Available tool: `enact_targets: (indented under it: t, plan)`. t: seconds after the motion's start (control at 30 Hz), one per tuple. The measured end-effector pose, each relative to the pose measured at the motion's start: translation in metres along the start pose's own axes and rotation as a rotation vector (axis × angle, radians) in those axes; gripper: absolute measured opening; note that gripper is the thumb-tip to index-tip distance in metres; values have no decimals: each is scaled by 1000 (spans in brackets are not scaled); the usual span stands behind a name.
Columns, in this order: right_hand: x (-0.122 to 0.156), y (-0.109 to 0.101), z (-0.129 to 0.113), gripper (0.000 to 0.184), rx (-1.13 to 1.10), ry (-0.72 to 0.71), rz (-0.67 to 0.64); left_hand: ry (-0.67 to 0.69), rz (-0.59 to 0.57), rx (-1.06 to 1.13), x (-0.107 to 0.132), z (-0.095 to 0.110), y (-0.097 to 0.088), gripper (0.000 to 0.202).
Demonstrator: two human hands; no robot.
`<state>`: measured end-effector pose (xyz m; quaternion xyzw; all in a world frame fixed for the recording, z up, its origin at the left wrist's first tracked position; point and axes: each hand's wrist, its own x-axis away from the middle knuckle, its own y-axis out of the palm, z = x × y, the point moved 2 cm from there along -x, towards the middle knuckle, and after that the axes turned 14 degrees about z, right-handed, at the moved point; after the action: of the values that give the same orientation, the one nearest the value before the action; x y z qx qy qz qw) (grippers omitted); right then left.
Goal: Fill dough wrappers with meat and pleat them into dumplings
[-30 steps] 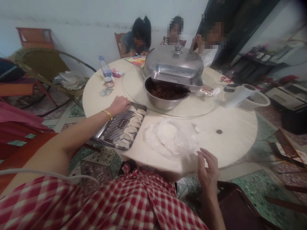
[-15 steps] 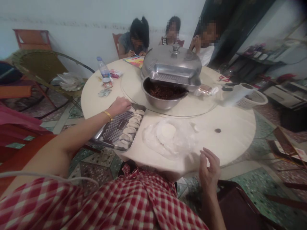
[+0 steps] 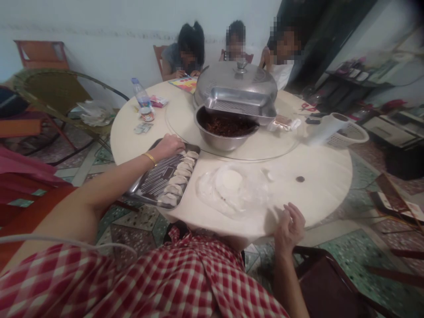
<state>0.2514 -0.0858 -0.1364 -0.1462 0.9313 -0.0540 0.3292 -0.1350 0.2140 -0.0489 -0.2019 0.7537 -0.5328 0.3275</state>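
Note:
A metal tray [image 3: 150,185] lies at the table's left front, with a row of folded dumplings [image 3: 178,180] along its right side. My left hand [image 3: 169,146] reaches over the tray's far end, its fingers bent down and closed on the farthest dumpling [image 3: 182,153], which they partly cover. My right hand [image 3: 290,224] is at the table's front edge, fingers loosely curled and a little apart, with nothing visible in it. Between my hands, a round dough wrapper [image 3: 232,180] rests on a clear plastic sheet [image 3: 212,194]. A small white scrap lies at the sheet's right.
Behind the sheet stands a steel bowl of dark filling [image 3: 228,140], an empty metal tray [image 3: 238,106] resting on its rim. A large domed lid [image 3: 235,81] is farther back. A bottle [image 3: 141,95] and jar stand left; a white basket [image 3: 351,134] right. Three people sit opposite.
My left hand has shifted slightly right at the tray's far end. My right hand's fingers have curled in more. The view has moved a little.

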Motion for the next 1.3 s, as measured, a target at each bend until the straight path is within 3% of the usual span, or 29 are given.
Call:
enact_targets:
  t: [0.97,1.3]
  plan:
    - [2,3,4,29,53,27,-25,205,26,39,-9,10,7,21]
    - [2,3,4,31,64,2,-29,188,58,17,-10,15,4,21]
